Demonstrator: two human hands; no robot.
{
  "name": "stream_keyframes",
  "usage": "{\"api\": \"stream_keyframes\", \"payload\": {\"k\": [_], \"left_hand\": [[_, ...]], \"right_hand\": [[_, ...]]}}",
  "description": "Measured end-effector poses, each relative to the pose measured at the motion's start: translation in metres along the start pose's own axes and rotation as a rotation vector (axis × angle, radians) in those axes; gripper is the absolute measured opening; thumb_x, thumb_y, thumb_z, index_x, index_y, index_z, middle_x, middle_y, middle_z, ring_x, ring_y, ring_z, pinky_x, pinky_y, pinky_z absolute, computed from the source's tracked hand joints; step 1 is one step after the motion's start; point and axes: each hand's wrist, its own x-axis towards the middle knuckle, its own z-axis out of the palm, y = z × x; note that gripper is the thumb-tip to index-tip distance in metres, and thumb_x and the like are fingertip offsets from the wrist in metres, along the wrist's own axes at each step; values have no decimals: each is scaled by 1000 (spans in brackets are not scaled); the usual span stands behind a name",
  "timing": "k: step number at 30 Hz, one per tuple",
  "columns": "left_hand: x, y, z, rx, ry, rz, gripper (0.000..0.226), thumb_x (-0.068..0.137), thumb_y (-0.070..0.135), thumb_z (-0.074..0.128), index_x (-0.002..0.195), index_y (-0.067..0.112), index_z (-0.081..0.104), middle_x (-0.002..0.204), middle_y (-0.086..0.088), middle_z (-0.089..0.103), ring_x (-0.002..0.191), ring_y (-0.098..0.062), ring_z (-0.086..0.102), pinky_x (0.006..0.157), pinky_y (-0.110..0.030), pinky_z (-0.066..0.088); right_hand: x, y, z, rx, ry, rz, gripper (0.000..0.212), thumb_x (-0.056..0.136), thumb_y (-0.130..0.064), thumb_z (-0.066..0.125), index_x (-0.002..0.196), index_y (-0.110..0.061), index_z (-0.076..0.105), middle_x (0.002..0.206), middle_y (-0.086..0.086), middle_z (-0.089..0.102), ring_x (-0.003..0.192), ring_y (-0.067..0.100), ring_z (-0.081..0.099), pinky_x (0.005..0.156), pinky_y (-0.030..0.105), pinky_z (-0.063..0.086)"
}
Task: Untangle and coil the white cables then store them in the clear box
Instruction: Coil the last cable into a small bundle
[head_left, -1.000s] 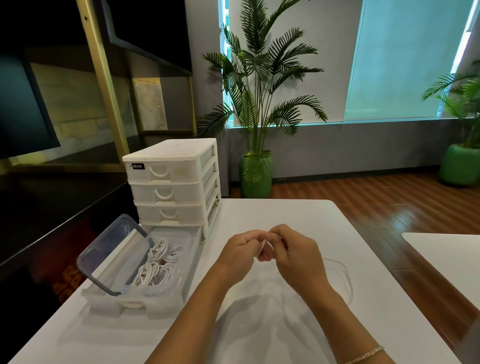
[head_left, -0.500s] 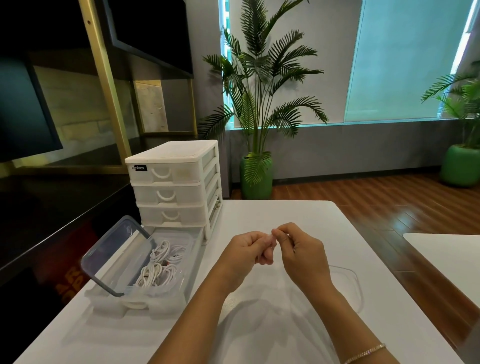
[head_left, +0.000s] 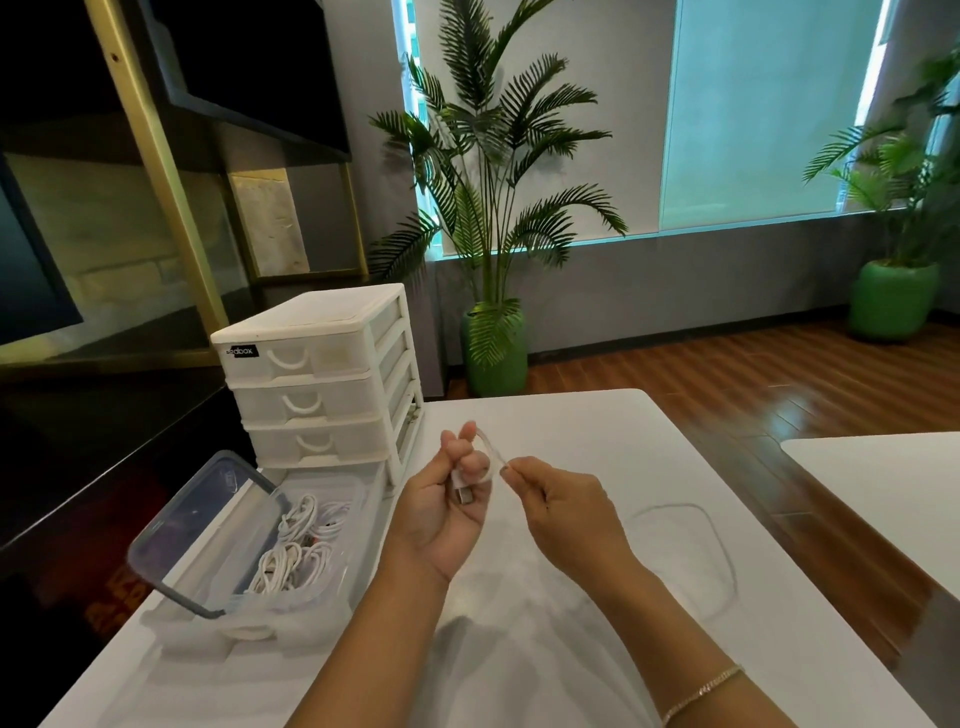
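The white cable (head_left: 491, 451) is held between both hands above the white table (head_left: 571, 415). Its plug end (head_left: 462, 491) is gripped in the left hand (head_left: 447, 506), whose palm is turned up and whose fingers are curled round it; the plug's long axis runs roughly along the palm, its metal tip pointing down toward the wrist. From the raised left fingertips (head_left: 467, 431) the cable arcs over in a small loop to the right hand (head_left: 563, 512), where it is pinched between thumb and forefinger, the other fingers being curled in. Beyond the right fingers the cable is laid out flat on the table in a wide open loop (head_left: 722, 561), its long axis running away from the person.

Compared with half a second earlier, the hands are drawn apart: then the fingertips were pressed together and the cable was hidden between them; now the left palm is rotated upward and the plug and arc are exposed.

Left of the left fingers, the clear box (head_left: 332, 597) is seen open, coiled white cables (head_left: 298, 551) lying inside it and its lid (head_left: 202, 535) propped up on its left side. A white drawer unit (head_left: 322, 384) stands just behind it.
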Motion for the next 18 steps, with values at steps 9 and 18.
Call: {"api": "stream_keyframes", "payload": {"k": [9, 18], "left_hand": [[4, 12, -9, 139, 72, 145, 24, 99, 11, 39, 115, 0, 54, 88, -9, 71, 71, -13, 71, 62, -20, 57], [-1, 1, -9, 1382, 27, 393, 27, 98, 21, 41, 111, 17, 64, 94, 15, 64, 87, 1, 60, 88, -17, 50]], "right_hand": [[-1, -6, 3, -102, -130, -93, 34, 93, -42, 46, 92, -18, 69, 79, 0, 70, 68, 16, 60, 70, 32, 54], [-4, -15, -8, -106, -115, -140, 30, 92, -37, 50, 97, -17, 72, 89, -1, 72, 68, 12, 58, 69, 24, 50]]}}
